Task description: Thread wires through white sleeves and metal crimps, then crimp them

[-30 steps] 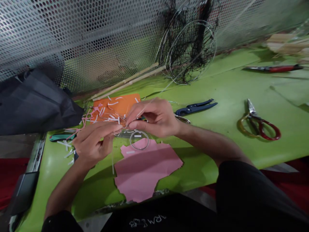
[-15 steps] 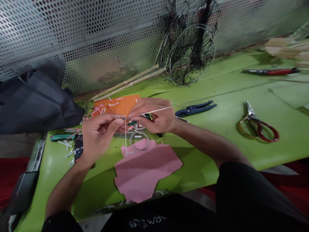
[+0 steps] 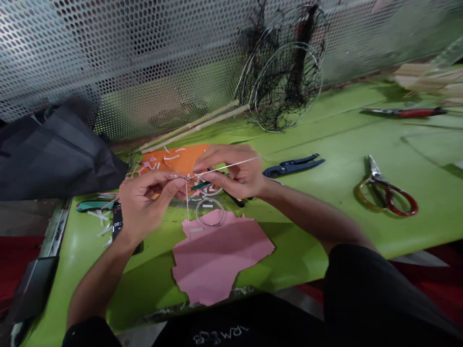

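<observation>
Between the thumb and finger of my left hand (image 3: 146, 205) is a thin, shiny piece of wire (image 3: 174, 177), partly hidden by the fingertips. My right hand (image 3: 231, 171) is pinched close beside it on a white string (image 3: 238, 164), which runs up to the right across the hand. One end of the string hangs down between the hands. Below them, a metal ring (image 3: 210, 212) lies partly on a torn-edged pink sheet (image 3: 220, 260). An orange sheet (image 3: 177, 156) with white strips lies behind my hands.
Blue-handled pruners (image 3: 294, 165), scissors (image 3: 385, 190) and red-handled pliers (image 3: 405, 113) lie rightward on the green table (image 3: 325, 207). Black netting on wire hoops (image 3: 285, 86) leans against the perforated metal panel (image 3: 162, 62). A dark bag (image 3: 58, 149), a green-handled cutter (image 3: 94, 206) and a phone (image 3: 117, 221) are left.
Both hands keep their pinch at nearly the same spot. My left hand has shifted slightly left, and the camera view has moved a little.
</observation>
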Available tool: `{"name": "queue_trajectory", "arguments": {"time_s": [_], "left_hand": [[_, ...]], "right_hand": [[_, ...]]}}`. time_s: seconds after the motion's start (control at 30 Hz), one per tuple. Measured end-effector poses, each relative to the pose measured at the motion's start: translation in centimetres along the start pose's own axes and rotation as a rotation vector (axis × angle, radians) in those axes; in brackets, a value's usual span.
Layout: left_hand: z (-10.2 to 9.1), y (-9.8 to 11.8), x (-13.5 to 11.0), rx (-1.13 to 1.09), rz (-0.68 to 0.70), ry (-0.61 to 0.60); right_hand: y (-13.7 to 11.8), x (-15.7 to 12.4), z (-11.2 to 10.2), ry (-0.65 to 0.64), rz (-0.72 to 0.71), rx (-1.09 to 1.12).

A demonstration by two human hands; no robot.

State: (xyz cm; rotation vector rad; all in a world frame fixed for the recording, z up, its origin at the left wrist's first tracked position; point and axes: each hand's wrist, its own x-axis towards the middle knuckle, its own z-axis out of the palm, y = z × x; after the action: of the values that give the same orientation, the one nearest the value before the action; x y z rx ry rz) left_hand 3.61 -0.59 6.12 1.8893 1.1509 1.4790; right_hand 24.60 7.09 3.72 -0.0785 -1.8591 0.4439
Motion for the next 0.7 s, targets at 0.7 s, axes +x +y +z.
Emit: {"name": "queue_trajectory", "arguments": {"time_s": [0.7], "left_hand": [[0.4,-0.6,-0.1,-0.219,-0.212,-0.076]], "right_hand": [[-1.5,0.4,0.3,0.017,0.269,0.125]]}}
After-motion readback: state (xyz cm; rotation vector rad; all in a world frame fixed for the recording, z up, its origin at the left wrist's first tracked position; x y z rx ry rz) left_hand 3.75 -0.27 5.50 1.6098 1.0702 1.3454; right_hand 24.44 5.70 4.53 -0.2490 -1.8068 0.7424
